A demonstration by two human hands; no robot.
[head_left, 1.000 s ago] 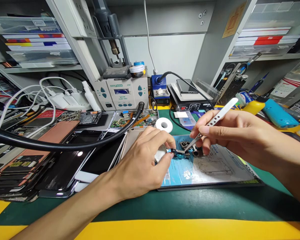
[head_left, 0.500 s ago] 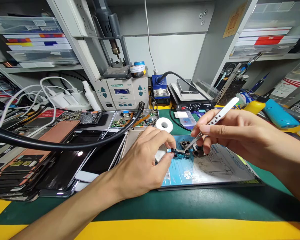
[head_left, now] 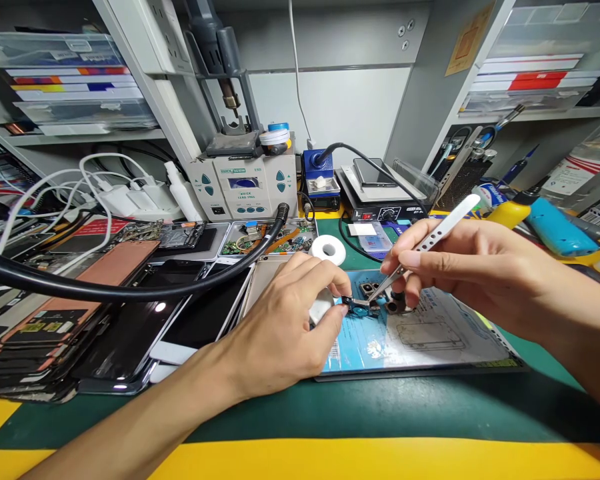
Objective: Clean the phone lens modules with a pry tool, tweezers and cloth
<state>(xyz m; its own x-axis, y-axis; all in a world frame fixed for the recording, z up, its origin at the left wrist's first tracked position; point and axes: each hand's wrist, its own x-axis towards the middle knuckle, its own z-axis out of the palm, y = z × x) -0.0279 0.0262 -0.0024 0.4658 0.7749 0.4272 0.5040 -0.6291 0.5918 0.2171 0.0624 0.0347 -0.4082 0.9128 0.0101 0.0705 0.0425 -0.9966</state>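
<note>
Between the thumb and index finger of my left hand is a small dark phone part, perhaps a camera module with a flex cable; the fingers hide some of it. My right hand grips white-handled metal tweezers with holes along the shaft. Their tips meet or nearly touch the small part. Just behind the tips sits a dual-lens camera module, and another dark camera part lies under the right fingers. All of these are over a blue and grey printed pad. A white round object shows behind my left fingers.
A thick black hose arches over several phones at left. Behind stand a rework station, a tray of small boards, a white tape roll and a soldering station. Bottles lie at right.
Hardly anything differs. The tweezers and my right hand have shifted very slightly; my left hand keeps its pinch in the same place.
</note>
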